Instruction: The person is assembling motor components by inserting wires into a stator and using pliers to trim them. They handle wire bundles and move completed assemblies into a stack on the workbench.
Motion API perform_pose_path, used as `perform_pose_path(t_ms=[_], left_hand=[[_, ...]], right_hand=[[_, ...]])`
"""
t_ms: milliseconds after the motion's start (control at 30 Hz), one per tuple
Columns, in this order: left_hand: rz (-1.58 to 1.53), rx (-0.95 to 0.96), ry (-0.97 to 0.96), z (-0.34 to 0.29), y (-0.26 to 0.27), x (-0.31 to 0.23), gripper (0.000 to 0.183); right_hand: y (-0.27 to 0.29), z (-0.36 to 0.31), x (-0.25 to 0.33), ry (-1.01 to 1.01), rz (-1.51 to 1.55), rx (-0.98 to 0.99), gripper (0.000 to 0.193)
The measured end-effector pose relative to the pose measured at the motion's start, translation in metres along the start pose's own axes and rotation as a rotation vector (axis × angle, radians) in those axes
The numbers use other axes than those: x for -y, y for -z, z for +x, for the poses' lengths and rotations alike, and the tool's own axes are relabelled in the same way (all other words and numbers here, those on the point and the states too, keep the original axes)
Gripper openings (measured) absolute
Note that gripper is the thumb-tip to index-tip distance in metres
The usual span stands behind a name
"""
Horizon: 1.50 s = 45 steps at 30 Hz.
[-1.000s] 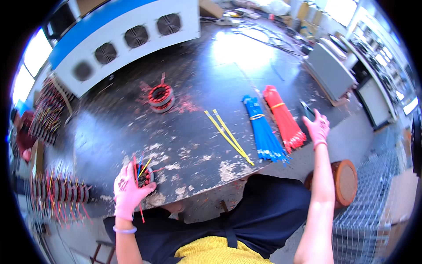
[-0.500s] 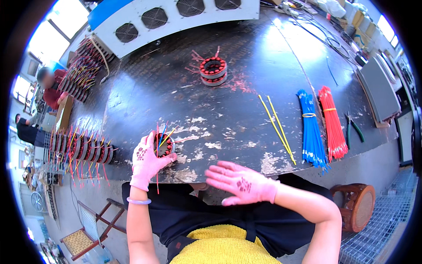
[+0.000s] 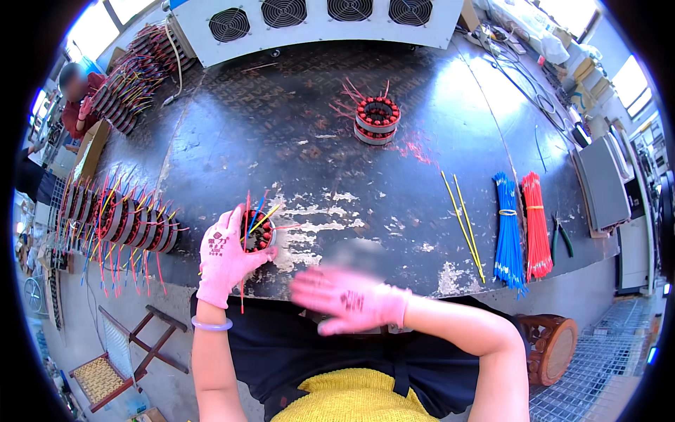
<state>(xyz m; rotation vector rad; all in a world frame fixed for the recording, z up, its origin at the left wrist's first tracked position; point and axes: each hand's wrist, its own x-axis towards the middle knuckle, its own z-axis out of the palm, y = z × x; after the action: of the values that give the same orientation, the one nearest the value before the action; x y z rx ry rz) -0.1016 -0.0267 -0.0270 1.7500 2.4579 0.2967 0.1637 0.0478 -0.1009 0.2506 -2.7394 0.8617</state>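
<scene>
My left hand [image 3: 228, 259], in a pink glove, is wrapped round a motor stator [image 3: 261, 239] near the table's front edge, its thumb across the near side. Red, blue and yellow wires stick up and out of that stator's ring. My right hand [image 3: 351, 299], gloved in pink too, hovers at the front edge to the right of it, palm down. Its fingers are stretched out, slightly blurred, and nothing shows in them. Further back stand stacked stator rings [image 3: 377, 121] with red windings and loose red wire ends.
Two yellow wires [image 3: 464, 225], a blue wire bundle [image 3: 508, 235], a red wire bundle [image 3: 536, 228] and pliers [image 3: 561, 235] lie at right. Wired stators [image 3: 137, 221] line up at left. A white fan-fitted box [image 3: 309, 21] stands behind. Another person [image 3: 81, 102] is at far left.
My right hand has moved left, closer to the stator. My left hand stays on the stator. The whole view has shifted, so the table's things appear further right.
</scene>
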Motion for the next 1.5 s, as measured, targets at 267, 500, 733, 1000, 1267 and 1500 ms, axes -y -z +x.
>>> perform_pose_path(t_ms=[267, 500, 733, 1000, 1267, 1500], left_hand=[[-0.121, -0.005, 0.065, -0.002, 0.007, 0.024, 0.101], [-0.025, -0.018, 0.055, -0.003, 0.004, 0.021, 0.103], [0.009, 0.0, 0.04, -0.001, 0.001, 0.02, 0.106], [0.005, -0.01, -0.118, -0.007, 0.009, 0.042, 0.101], [-0.131, -0.259, -0.097, -0.057, 0.193, 0.047, 0.099], [0.036, -0.281, 0.162, -0.03, 0.246, 0.134, 0.106]], right_hand=[[0.087, 0.007, -0.065, -0.439, -0.39, -0.076, 0.075], [0.067, 0.016, -0.044, -0.239, -0.115, -0.007, 0.069], [0.119, -0.027, -0.12, -0.394, -0.45, -0.111, 0.069], [0.108, -0.034, -0.081, -0.488, -0.283, -0.202, 0.064], [0.074, -0.05, -0.039, -0.529, -0.243, -0.147, 0.066], [0.065, -0.049, -0.037, -0.532, -0.288, -0.188, 0.068]])
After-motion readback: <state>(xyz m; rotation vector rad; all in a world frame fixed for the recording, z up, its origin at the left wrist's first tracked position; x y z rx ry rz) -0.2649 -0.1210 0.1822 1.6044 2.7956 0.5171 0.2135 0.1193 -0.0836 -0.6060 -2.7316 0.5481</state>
